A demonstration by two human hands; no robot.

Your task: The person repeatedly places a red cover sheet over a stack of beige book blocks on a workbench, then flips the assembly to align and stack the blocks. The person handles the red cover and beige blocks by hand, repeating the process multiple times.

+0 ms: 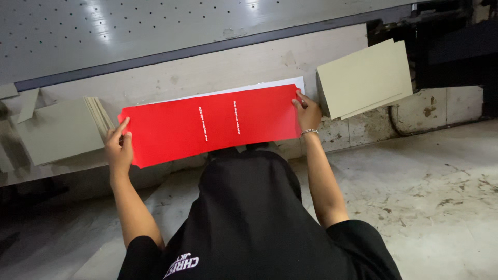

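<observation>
We see the left hand (pixel 119 148) pinching the left end of the red sheet (pixel 207 124) and the right hand (pixel 308 114) pinching its right end; the sheet lies flat on a white sheet (pixel 280 84) on the bench (pixel 218 67). 2 stacks of beige boards (pixel 57 129) (pixel 363 78) lie beside it, 1 on each side.

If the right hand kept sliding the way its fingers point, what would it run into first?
The right hand grips the red sheet's right edge, fingers pointing up and slightly left. Going on, it would probably cross the white sheet peeking out behind, then bare pale tabletop. The stack of tan boards lies off to its right.
</observation>
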